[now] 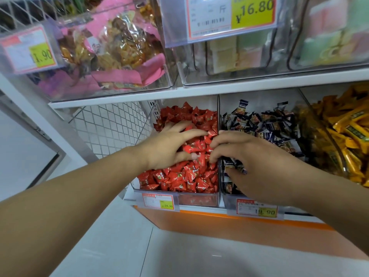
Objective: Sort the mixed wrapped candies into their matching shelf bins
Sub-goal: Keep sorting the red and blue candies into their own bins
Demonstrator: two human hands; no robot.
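A clear bin (196, 199) on the lower shelf is full of red wrapped candies (185, 177). Right of it, past a clear divider (219, 114), lies a bin of dark blue wrapped candies (269, 126). My left hand (167, 146) lies on the red pile, its fingers and thumb curled round several red candies. My right hand (253, 158) straddles the divider. Its curled fingertips dig into the red candies and its thumb lies over the dark ones. Whether it holds a candy is hidden.
A bin of yellow-gold bars (347, 126) stands at the far right. The upper shelf holds clear bins of snack bags (119, 48) and pastel wafers (229, 52) behind hanging price tags (229, 17). Left of the red bin is a white wire mesh panel (111, 126). Below runs an orange base (219, 226).
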